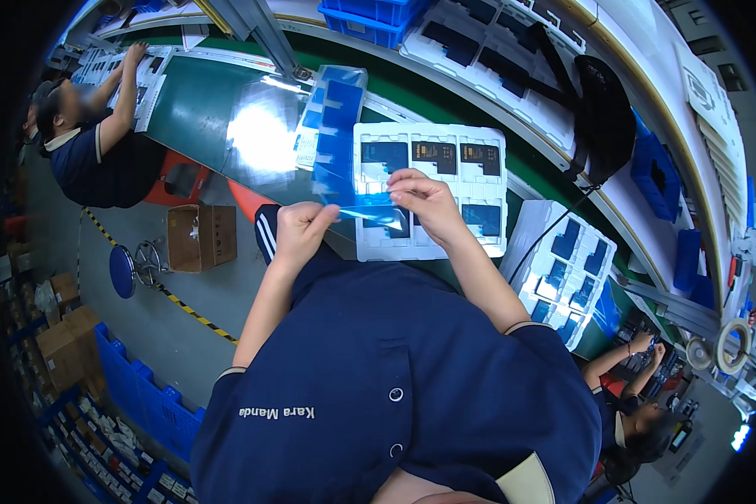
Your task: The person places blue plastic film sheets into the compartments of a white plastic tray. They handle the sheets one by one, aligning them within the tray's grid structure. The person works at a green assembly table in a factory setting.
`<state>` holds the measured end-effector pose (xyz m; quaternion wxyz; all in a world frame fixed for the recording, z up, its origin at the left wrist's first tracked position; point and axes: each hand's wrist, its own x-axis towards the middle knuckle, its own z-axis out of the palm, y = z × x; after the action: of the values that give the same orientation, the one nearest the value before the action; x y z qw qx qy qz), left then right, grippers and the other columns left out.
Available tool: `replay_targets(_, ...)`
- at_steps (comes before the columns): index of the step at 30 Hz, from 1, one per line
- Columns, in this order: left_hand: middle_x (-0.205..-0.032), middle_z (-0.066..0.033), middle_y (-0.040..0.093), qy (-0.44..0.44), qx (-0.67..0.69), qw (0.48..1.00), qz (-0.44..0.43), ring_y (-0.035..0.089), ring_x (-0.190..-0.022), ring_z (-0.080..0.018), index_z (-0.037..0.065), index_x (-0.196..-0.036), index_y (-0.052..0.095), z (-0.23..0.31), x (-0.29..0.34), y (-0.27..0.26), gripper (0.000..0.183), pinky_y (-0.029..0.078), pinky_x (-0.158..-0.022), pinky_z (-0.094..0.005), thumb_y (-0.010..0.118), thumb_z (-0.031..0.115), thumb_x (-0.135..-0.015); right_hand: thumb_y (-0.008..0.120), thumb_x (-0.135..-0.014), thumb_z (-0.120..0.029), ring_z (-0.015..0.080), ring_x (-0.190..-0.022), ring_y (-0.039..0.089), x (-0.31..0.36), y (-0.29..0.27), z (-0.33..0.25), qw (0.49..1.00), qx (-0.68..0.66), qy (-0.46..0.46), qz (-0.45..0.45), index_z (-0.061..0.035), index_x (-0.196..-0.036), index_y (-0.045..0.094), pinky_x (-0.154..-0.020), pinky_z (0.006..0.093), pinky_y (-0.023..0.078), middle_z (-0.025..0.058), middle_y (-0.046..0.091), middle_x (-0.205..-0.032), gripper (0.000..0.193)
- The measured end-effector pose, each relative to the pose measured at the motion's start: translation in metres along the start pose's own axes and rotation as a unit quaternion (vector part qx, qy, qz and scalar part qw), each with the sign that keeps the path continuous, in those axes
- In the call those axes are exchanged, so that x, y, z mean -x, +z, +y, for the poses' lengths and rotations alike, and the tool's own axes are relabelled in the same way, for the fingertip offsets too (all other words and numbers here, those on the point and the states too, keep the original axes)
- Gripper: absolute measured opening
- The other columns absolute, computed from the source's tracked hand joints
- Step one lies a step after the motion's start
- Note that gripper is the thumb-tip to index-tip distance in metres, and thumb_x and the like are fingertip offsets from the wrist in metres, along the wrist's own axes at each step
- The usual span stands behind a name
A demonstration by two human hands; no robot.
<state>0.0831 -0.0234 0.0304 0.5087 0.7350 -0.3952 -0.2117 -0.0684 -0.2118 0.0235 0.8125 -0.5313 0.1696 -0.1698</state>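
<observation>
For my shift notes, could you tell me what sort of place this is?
Probably an electronics assembly line: a long green conveyor belt, white moulded trays of dark flat parts, and co-workers in navy uniforms seated alongside.

film strip [370, 214]: translucent blue | tray [433, 189]: white | conveyor belt [189, 105]: green | crates [143, 399]: blue

One head view only, a wide fisheye worn on the person's head; it looks steeply down over the chest at both hands, close below; the green bench [197, 113] curves across the far side; edges bend toward the rim.
</observation>
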Motion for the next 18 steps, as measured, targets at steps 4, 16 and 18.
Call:
replay_targets(4, -0.068, -0.0131, 0.067, -0.07, 0.023, 0.996, 0.044, 0.065, -0.064, -0.0166, -0.008, -0.075, 0.067, -0.009, 0.002, -0.004, 0.044, 0.049, -0.062, -0.0269, 0.049, 0.027, -0.096, 0.061, -0.087, -0.006, 0.0106, -0.076, 0.058, -0.023, -0.052, 0.021, 0.958, -0.247, 0.029, 0.141, -0.0081, -0.096, 0.061, -0.069, 0.0303, 0.052, 0.0007, 0.061, -0.088, 0.009)
replay_targets(16, -0.076, -0.0129, 0.069, -0.093, 0.03, 0.992, 0.083, 0.064, -0.071, -0.0133, -0.008, -0.085, 0.067, -0.009, -0.002, -0.011, 0.039, 0.048, -0.069, -0.0252, 0.053, 0.027, -0.094, 0.071, -0.075, 0.001, 0.007, -0.07, 0.058, -0.056, -0.146, 0.068, 0.93, 0.207, -0.031, 0.303, 0.0016, -0.098, 0.064, -0.067, 0.0184, 0.047, 0.0032, 0.063, -0.081, 0.024)
replay_targets(18, -0.077, -0.0127, 0.068, -0.104, 0.023, 0.991, 0.076, 0.063, -0.073, -0.0135, -0.008, -0.085, 0.067, -0.007, -0.003, -0.01, 0.038, 0.048, -0.071, -0.0257, 0.052, 0.026, -0.095, 0.072, -0.074, 0.0, 0.0067, -0.068, 0.057, -0.055, -0.138, 0.067, 0.914, 0.243, -0.03, 0.324, 0.001, -0.097, 0.066, -0.065, 0.019, 0.048, 0.0033, 0.064, -0.079, 0.024)
